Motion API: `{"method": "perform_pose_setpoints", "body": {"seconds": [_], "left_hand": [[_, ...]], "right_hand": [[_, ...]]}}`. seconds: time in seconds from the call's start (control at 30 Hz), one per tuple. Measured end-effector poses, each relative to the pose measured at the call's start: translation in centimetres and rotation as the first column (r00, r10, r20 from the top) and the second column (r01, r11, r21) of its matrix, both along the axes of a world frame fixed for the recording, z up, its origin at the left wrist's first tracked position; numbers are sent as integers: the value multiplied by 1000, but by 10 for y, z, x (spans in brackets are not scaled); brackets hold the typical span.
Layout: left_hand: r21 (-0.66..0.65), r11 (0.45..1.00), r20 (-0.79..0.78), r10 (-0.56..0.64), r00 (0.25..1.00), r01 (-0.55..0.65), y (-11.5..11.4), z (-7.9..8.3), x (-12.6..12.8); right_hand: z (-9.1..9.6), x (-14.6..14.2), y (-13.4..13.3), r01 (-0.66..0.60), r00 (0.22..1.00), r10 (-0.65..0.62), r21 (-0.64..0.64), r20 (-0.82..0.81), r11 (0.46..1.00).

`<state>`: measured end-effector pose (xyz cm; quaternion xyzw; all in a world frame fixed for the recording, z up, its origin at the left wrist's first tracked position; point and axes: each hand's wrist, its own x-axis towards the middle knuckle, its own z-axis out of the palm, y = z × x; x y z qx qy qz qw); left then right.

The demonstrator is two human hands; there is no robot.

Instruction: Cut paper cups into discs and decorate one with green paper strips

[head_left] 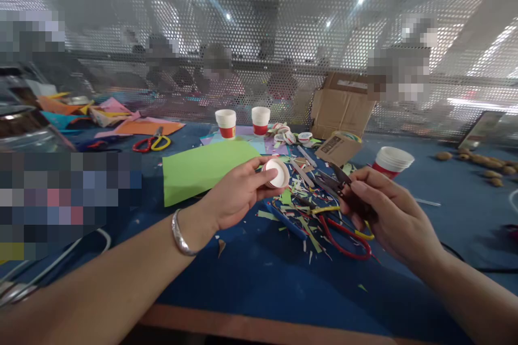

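Note:
My left hand (245,188), a silver bracelet at its wrist, is closed around a cut-down paper cup (280,172), white inside. The thumb presses into its open side. To the right, my right hand (376,199) grips a pair of dark scissors (332,180) whose blades stand apart and point toward the cup without touching it. My fingers hide most of the handles. Below them on the blue table lie red-and-yellow-handled scissors (346,242), a blue pen-like tool (287,221) and many paper scraps (313,240). Green paper (202,167) lies behind my left hand.
Stacked paper cups (225,124) stand at the back, with another stack (392,161) at right. Cut cup pieces (285,135) lie near a cardboard box (343,105). More scissors (151,141) and coloured papers (149,127) are at left. A perforated screen (259,21) rises behind.

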<state>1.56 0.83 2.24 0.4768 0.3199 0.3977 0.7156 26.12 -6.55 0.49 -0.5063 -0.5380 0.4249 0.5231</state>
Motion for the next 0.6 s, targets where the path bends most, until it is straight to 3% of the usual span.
{"method": "perform_pose_setpoints", "body": {"seconds": [0.13, 0.3, 0.6], "left_hand": [[-37, 999, 32, 11, 999, -10, 3, 2, -1], [-173, 984, 79, 55, 995, -41, 8, 4, -4], [-187, 980, 169, -36, 985, 68, 1, 7, -8]], "right_hand": [[2, -4, -1, 37, 999, -39, -52, -26, 998], [2, -6, 1, 60, 990, -68, -68, -126, 996], [1, -7, 2, 115, 982, -138, -175, -125, 978]]}}
